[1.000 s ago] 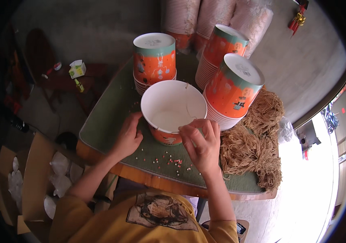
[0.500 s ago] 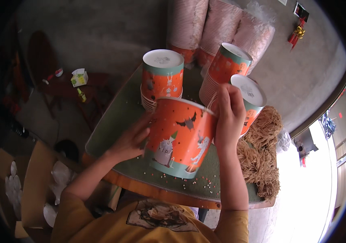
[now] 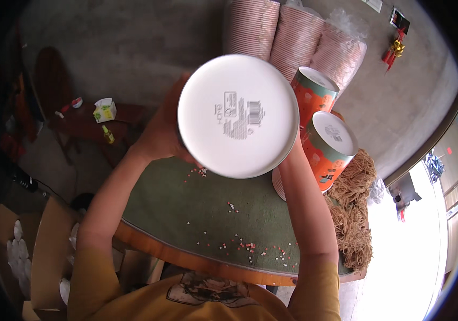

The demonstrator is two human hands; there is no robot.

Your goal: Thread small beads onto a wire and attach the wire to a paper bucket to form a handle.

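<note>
An orange paper bucket is turned over in front of me, so its round white base [image 3: 238, 116] fills the middle of the view. My left hand [image 3: 163, 131] grips its left side, fingers partly behind it. At its lower right comes my right hand [image 3: 293, 153], mostly hidden behind the bucket, with the fingers out of sight. Right of it stand two upside-down bucket stacks, the farther stack [image 3: 314, 99] and the nearer stack [image 3: 329, 152], orange with green bands. A third stack seen earlier is hidden behind the held bucket.
The green tabletop [image 3: 159, 192] carries scattered small red and white beads [image 3: 247, 247]. Bundles of tan cord [image 3: 349, 230] lie along its right edge. Tall plastic-wrapped bucket stacks [image 3: 296, 40] stand against the wall. Open cardboard boxes [image 3: 52, 251] are at lower left, a bench with a tissue box [image 3: 104, 111] beyond.
The bucket was upright with its printed side toward me. It has been turned over and raised away from me; both hands moved with it, the left now farther up its side.
</note>
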